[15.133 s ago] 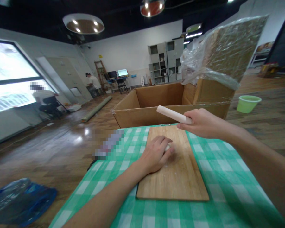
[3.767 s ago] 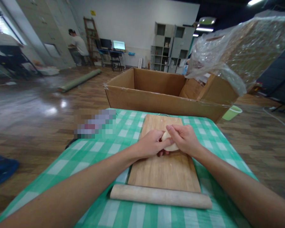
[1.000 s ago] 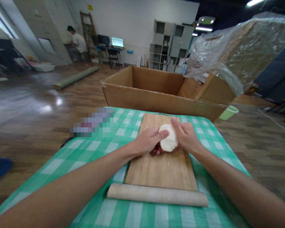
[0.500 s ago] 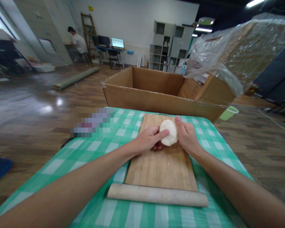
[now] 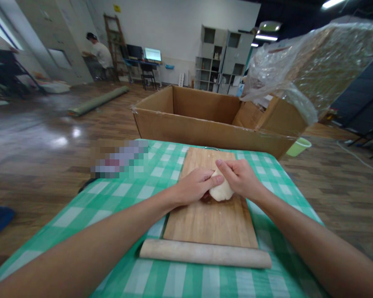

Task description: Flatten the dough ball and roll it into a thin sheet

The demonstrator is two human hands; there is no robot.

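A pale ball of dough (image 5: 221, 192) is between my two hands, over the far half of a wooden cutting board (image 5: 211, 221). My left hand (image 5: 197, 184) grips it from the left, thumb on top and fingers curled beneath. From the right, my right hand (image 5: 240, 176) closes on the dough's upper side, its thumb lying across the top; most of its other fingers are folded or hidden. Whether the dough touches the board I cannot tell. A wooden rolling pin (image 5: 205, 253) lies crosswise at the board's near end.
A green-and-white checked cloth (image 5: 118, 215) covers the table. Right behind it stands a large open cardboard box (image 5: 186, 128) with plastic-wrapped material (image 5: 326, 66). A light green bin (image 5: 299, 147) is at the right. A person (image 5: 101, 54) sits far off at left.
My right hand has moved left and its thumb has come over the top of the dough. The dough sits slightly lower and nearer to me, more covered by my hands.
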